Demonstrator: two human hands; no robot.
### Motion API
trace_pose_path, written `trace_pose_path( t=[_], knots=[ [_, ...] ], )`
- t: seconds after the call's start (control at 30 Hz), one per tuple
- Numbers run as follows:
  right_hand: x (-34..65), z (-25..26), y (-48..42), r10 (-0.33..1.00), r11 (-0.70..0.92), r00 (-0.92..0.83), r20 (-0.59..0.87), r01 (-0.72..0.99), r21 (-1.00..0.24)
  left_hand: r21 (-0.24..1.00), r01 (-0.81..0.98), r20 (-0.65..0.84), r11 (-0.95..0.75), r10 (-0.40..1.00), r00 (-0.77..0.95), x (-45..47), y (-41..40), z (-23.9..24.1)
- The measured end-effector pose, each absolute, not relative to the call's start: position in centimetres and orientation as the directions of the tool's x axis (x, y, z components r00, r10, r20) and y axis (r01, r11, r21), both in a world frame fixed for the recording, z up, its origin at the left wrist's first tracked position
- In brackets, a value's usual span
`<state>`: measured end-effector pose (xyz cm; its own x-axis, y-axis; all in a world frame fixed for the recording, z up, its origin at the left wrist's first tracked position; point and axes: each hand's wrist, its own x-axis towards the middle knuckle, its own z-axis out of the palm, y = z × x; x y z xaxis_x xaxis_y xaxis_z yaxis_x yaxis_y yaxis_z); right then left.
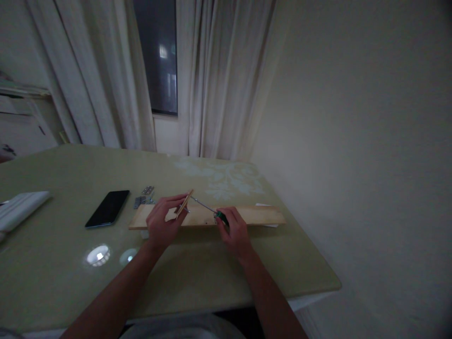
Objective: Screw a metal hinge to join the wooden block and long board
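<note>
My left hand (165, 221) grips a small thin wooden piece (185, 203), tilted up above a long wooden board (261, 215). Small metal parts, perhaps screws, show at the piece's lower side. Closed around the green handle of a screwdriver (205, 205) is my right hand (233, 233). The screwdriver's shaft points up and left, its tip at or very close to the small wooden piece; contact is hard to make out. The board lies across the table in front of me, with small dark holes near its front edge, and something white sits under both ends.
Left of the board lie metal hinges (139, 202) and other small hardware. A black phone (108, 209) rests farther left, and a white object (23, 212) at the far left. The table (197, 282) meets a wall (353, 141) on the right; curtains (226, 84) hang behind.
</note>
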<state>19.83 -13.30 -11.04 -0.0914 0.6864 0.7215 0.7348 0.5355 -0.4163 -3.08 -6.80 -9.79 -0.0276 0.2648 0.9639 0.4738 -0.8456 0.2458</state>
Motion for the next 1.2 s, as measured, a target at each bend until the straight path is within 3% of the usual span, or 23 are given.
trace_pose_path(
  t=[0.27,0.47,0.8,1.0,1.2],
  knots=[
    [19.9,-12.3,-13.1,0.697,0.463,0.004,0.717,0.761,-0.455,0.231,0.446,0.964,-0.865,0.264,0.013,-3.1,-6.6,-9.9],
    [19.8,-11.1,-13.6,0.672,0.562,-0.127,0.73,0.729,-0.39,0.251,0.455,0.962,-0.854,0.274,-0.016,-3.2,-6.7,-9.9],
    [20.0,-12.2,-12.9,0.711,0.461,0.004,0.703,0.752,-0.471,0.231,0.419,0.966,-0.878,0.26,0.011,-2.9,-7.0,-9.5],
    [19.7,-11.1,-13.3,0.696,0.547,-0.097,0.711,0.714,-0.438,0.255,0.435,0.963,-0.863,0.266,-0.037,-3.0,-6.9,-9.6],
    [20.4,-12.3,-12.8,0.706,0.412,0.06,0.706,0.776,-0.478,0.208,0.43,0.968,-0.878,0.248,0.039,-3.0,-6.9,-9.5]
  ],
)
